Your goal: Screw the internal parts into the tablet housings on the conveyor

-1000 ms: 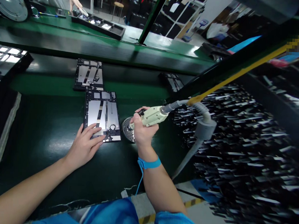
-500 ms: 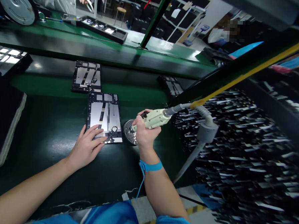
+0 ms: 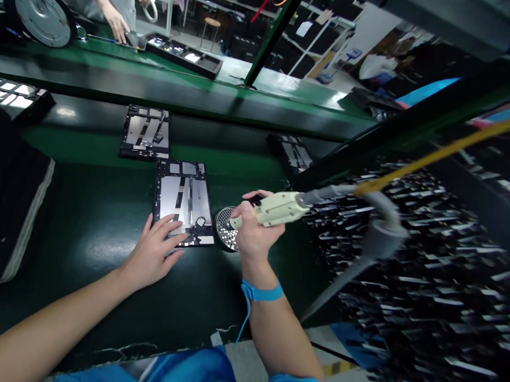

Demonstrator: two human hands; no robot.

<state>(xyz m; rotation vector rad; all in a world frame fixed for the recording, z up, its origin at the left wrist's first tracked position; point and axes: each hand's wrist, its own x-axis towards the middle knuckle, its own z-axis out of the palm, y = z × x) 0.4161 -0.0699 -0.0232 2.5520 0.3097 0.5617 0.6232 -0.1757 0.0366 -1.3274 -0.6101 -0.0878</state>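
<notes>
An opened tablet-like device (image 3: 186, 201), with a silver plate and dark ribbon strips inside a black frame, lies on the green bench. My left hand (image 3: 155, 254) rests on its lower left corner, fingers spread and nothing gripped. To its right, my right hand (image 3: 257, 234) is wrapped round a cream electric screwdriver (image 3: 283, 208) held at a slant, a cable leaving its rear end. The screwdriver's front end points down at a round perforated metal dish (image 3: 224, 223), which holds small shiny pieces. My hand hides the screwdriver's tip and part of the dish.
A similar open device (image 3: 147, 131) lies behind, and another (image 3: 295, 152) sits farther right. A dark stack (image 3: 10, 201) stands at left. Densely stacked dark parts (image 3: 417, 279) fill the right side, near the hanging cable (image 3: 383, 243). Across the bench, a co-worker's hand (image 3: 116, 23) touches a small tray.
The view has shifted slightly. The screwdriver's cable has swung right. My left hand stays on the device and my right hand stays at the dish. A co-worker's second hand has come into sight.
</notes>
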